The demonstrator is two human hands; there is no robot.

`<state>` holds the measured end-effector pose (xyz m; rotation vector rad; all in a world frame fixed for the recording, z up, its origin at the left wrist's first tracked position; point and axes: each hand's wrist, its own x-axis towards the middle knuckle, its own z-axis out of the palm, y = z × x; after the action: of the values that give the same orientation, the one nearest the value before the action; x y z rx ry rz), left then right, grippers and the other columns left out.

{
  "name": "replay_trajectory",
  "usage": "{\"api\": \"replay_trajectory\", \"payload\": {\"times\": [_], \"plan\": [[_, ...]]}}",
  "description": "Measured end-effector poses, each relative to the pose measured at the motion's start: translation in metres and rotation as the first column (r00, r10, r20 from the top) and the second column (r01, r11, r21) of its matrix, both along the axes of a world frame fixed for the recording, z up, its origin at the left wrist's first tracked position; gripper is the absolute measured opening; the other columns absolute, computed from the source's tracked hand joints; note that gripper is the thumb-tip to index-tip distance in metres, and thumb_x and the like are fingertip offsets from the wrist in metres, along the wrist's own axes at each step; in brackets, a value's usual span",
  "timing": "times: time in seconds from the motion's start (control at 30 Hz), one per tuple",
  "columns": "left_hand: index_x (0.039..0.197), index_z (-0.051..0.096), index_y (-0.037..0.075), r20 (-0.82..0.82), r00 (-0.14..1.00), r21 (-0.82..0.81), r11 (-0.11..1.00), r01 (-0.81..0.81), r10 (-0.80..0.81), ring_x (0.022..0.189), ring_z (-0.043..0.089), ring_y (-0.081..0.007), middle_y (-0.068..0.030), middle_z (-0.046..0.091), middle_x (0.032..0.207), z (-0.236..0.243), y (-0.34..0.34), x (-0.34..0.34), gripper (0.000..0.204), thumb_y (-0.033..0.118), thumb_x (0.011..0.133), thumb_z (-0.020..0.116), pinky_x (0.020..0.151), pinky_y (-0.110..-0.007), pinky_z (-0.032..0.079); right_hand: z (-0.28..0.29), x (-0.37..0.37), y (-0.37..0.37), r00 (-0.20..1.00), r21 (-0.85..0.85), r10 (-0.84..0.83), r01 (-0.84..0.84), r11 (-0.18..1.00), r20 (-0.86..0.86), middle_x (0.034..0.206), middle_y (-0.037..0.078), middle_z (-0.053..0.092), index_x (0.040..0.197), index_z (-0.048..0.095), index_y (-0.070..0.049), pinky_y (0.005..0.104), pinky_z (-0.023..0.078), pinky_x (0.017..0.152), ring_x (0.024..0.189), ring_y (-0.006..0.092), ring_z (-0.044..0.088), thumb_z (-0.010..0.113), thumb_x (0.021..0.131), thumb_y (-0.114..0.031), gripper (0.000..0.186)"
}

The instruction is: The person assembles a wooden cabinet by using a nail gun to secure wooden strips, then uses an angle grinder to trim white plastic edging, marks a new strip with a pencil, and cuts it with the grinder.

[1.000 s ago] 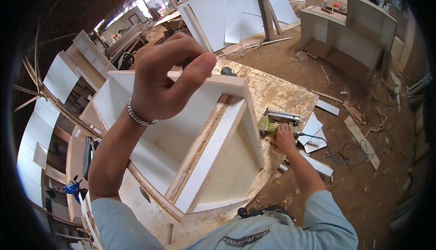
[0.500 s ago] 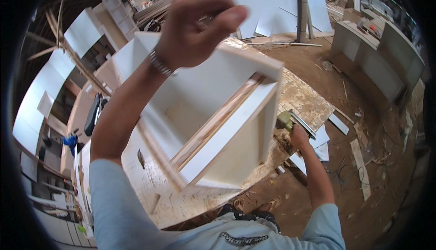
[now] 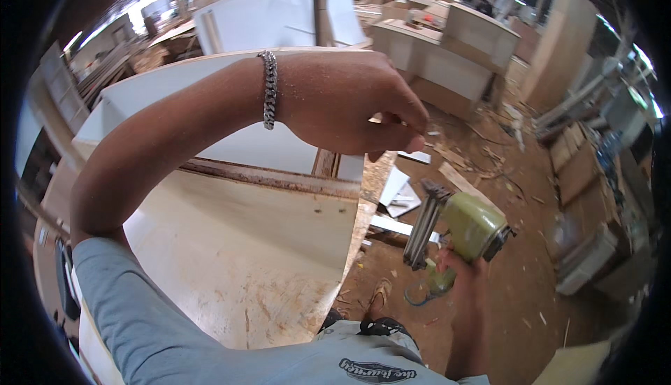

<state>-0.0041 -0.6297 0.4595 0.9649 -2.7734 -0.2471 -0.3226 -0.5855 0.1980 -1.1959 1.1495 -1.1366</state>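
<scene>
My left hand (image 3: pixel 349 105), with a chain bracelet at its wrist, hangs over the white wooden cabinet box (image 3: pixel 231 231), fingers curled; I cannot make out whether it holds anything. Beneath the hand, a raw-edged wooden strip (image 3: pixel 279 179) runs along the box. My right hand (image 3: pixel 458 263) grips an olive-green pneumatic nail gun (image 3: pixel 472 221), held off the bench beside the box's right end, its long magazine toward the box.
Offcuts (image 3: pixel 395 193) and wood scraps lie on the dirt floor to the right. Cabinet carcasses (image 3: pixel 447 63) stand behind, white sheets (image 3: pixel 265 15) farther back. Boards and cartons (image 3: pixel 587 210) are stacked at the right, near a column (image 3: pixel 549 49).
My right hand has lifted the nail gun from the bench and turned it. The box appears turned, with a broad cream face toward me. My left arm now reaches across horizontally; the view has swung right.
</scene>
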Motion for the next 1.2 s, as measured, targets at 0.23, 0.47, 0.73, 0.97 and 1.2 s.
{"api": "replay_trajectory", "payload": {"times": [0.23,0.47,0.73,0.97,1.2], "plan": [[0.107,0.074,0.005,0.07,0.996,0.061,0.997,0.054,-0.058,0.078,0.066,-0.0237,-0.0095,0.07,0.074,0.002,0.007,-0.004,0.034,0.034,0.107,0.054,0.085,-0.038,0.052,0.026,0.027,0.122,0.855,-0.72,-0.346,-0.046,0.692,-0.387,0.117,0.01,0.07,0.137,0.057,-0.003,0.0321,0.056,0.088,0.101,0.019,0.07,0.081,0.085,-0.012,0.058],[0.119,0.071,0.006,0.017,0.999,0.221,0.974,-0.042,0.039,0.1,0.066,-0.0215,-0.0137,0.072,0.106,-0.005,0.012,0.008,0.041,0.037,0.111,0.045,0.09,-0.037,0.051,0.096,0.077,0.146,0.784,-0.793,-0.409,-0.165,0.587,-0.466,0.084,0.012,0.074,0.12,0.071,0.002,0.0296,0.054,0.061,0.069,0.0176,0.071,0.08,0.08,-0.01,0.043],[0.123,0.072,0.014,-0.076,0.992,0.138,0.985,0.105,-0.095,0.087,0.065,-0.0232,-0.0114,0.074,0.1,-0.015,0.001,0.014,0.034,0.034,0.109,0.048,0.085,-0.04,0.051,0.11,0.095,0.154,0.725,-0.868,-0.526,-0.203,0.453,-0.444,0.07,0.007,0.068,0.122,0.07,0.006,0.0302,0.047,0.049,0.054,0.0163,0.064,0.079,0.078,-0.011,0.048],[0.123,0.073,0.012,-0.075,0.991,0.167,0.979,0.12,-0.108,0.095,0.069,-0.019,-0.0113,0.076,0.109,-0.004,0.006,-0.002,0.031,0.029,0.107,0.052,0.089,-0.035,0.053,0.122,0.091,0.163,0.684,-0.861,-0.557,-0.22,0.458,-0.471,0.068,0.007,0.066,0.122,0.069,0.007,0.0309,0.046,0.048,0.053,0.016,0.062,0.078,0.077,-0.01,0.05],[0.122,0.073,0.008,0.016,1.0,0.208,0.978,-0.014,0.011,0.094,0.068,-0.0177,-0.0098,0.076,0.107,0.002,0.018,0.003,0.032,0.03,0.107,0.054,0.087,-0.034,0.053,0.113,0.092,0.153,0.676,-0.874,-0.57,-0.255,0.415,-0.468,0.067,0.008,0.064,0.119,0.07,0.009,0.0314,0.045,0.047,0.051,0.0164,0.061,0.075,0.071,-0.011,0.053]]}}
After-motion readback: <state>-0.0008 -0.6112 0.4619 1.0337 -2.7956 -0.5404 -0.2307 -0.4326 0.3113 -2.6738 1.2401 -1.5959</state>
